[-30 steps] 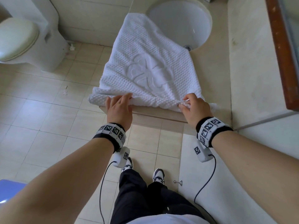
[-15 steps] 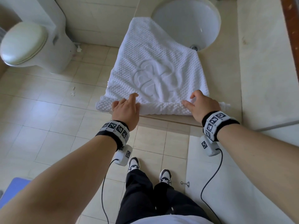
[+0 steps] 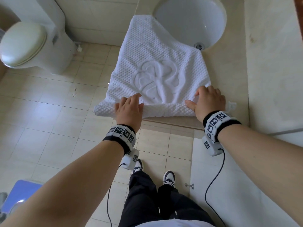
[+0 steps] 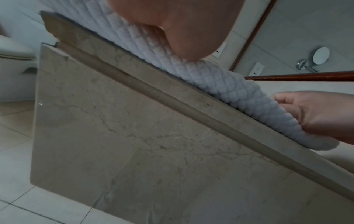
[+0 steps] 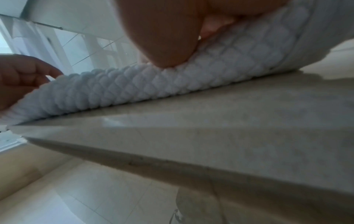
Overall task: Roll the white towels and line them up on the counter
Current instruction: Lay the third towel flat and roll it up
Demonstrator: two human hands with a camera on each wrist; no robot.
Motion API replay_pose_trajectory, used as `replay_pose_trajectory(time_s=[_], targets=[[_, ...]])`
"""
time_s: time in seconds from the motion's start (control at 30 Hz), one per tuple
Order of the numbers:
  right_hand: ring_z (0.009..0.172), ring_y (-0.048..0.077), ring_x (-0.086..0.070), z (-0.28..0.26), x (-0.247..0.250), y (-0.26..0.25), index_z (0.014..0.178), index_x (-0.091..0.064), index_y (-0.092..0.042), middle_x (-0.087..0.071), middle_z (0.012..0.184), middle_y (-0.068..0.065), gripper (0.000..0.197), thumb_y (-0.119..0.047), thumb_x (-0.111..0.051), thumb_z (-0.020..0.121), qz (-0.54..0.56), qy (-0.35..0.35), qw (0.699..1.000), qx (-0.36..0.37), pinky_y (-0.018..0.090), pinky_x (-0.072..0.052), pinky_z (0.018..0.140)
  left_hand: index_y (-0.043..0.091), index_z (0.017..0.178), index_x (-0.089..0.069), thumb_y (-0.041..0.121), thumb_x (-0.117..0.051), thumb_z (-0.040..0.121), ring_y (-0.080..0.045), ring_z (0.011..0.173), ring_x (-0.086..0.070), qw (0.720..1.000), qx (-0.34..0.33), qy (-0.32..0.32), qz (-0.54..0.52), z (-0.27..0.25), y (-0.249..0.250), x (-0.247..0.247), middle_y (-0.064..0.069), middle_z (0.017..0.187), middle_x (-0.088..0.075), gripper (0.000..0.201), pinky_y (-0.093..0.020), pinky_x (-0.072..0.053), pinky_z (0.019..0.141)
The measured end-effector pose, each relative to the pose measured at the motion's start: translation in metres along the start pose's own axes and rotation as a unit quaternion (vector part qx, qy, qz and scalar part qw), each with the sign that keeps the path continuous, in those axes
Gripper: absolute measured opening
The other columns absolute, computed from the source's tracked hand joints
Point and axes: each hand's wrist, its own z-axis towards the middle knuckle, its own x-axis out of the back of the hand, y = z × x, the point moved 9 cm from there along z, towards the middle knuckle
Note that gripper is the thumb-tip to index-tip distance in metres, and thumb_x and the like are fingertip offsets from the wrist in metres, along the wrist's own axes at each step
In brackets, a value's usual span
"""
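A white waffle towel [image 3: 157,63] with a raised flower motif lies spread on the beige counter [image 3: 229,71], its far corner over the sink rim. Its near edge is a thin roll [image 3: 164,110] along the counter's front edge, the left end past the corner. My left hand [image 3: 129,105] lies over the roll's left part, fingers fairly straight onto the flat cloth. My right hand [image 3: 208,100] cups the right end, fingers curled over, thumb along the near side. The wrist views show the roll [image 4: 229,84] [image 5: 134,87] under each thumb, my left hand [image 4: 182,22] and right hand [image 5: 168,37].
A round white sink [image 3: 188,18] is sunk into the counter behind the towel. A toilet [image 3: 24,45] stands to the left on the tiled floor, a blue mat [image 3: 19,194] at the lower left. A wood-framed mirror [image 4: 298,75] runs along the counter's right side.
The hands went from pinching the towel's near edge to lying on top of it. The roll has grown thicker and moved a little away from me.
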Motion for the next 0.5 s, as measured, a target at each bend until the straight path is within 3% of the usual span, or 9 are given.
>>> replay_pose_trajectory(time_s=[0.1,0.17,0.23,0.3,0.4,0.5], targets=[[0.095,0.030,-0.050,-0.003,0.004,-0.007,0.093,-0.054,-0.017,-0.057,0.096,0.005,0.035,-0.048,-0.068,0.083,-0.009,0.023,0.999,0.026,0.040,-0.037,0.079,0.020,0.137,-0.052,0.036,-0.049,0.100,-0.019,0.113,-0.052,1.000,-0.013,-0.005,-0.022,-0.011,-0.004,-0.003,0.007,0.106,-0.068,0.041,-0.036,-0.028,0.101],[0.086,0.030,-0.053,-0.003,0.003,-0.016,0.096,-0.053,-0.015,-0.059,0.092,0.006,0.024,-0.036,-0.062,0.090,-0.011,0.005,0.999,0.050,0.037,-0.039,0.070,0.019,0.137,-0.052,0.041,-0.048,0.098,-0.020,0.116,-0.052,0.999,-0.038,-0.013,-0.024,-0.021,-0.005,-0.004,0.005,0.113,-0.068,0.045,-0.038,-0.029,0.105],[0.075,0.030,-0.055,-0.006,-0.002,-0.024,0.104,-0.052,-0.013,-0.061,0.091,0.007,0.015,-0.026,-0.052,0.097,-0.008,-0.025,0.998,0.058,0.034,-0.038,0.061,0.017,0.134,-0.053,0.043,-0.052,0.096,-0.023,0.118,-0.053,0.998,-0.065,-0.018,-0.016,-0.031,-0.006,-0.004,0.002,0.119,-0.066,0.046,-0.040,-0.030,0.108],[0.077,0.032,-0.057,-0.015,-0.003,-0.027,0.109,-0.052,-0.011,-0.062,0.094,0.010,0.015,-0.021,-0.047,0.099,0.007,-0.022,0.998,0.064,0.033,-0.036,0.059,0.015,0.131,-0.055,0.039,-0.063,0.093,-0.025,0.117,-0.053,0.996,-0.090,-0.011,-0.004,-0.037,-0.006,-0.003,-0.001,0.119,-0.067,0.046,-0.042,-0.032,0.109],[0.092,0.031,-0.054,-0.033,0.001,-0.026,0.112,-0.054,-0.009,-0.061,0.100,0.011,0.022,-0.021,-0.054,0.093,0.085,0.003,0.993,0.076,0.037,-0.043,0.070,0.015,0.128,-0.058,0.026,-0.073,0.086,-0.025,0.115,-0.053,0.995,-0.098,0.002,0.008,-0.038,-0.006,0.001,0.000,0.113,-0.069,0.045,-0.041,-0.031,0.107],[0.099,0.030,-0.051,-0.048,-0.002,-0.022,0.118,-0.052,-0.010,-0.060,0.105,0.008,0.041,-0.026,-0.066,0.083,0.108,-0.006,0.990,0.091,0.042,-0.047,0.085,0.017,0.128,-0.057,0.022,-0.068,0.089,-0.022,0.115,-0.052,0.996,-0.092,-0.003,0.013,-0.036,-0.005,0.002,0.004,0.111,-0.069,0.040,-0.040,-0.030,0.106]])
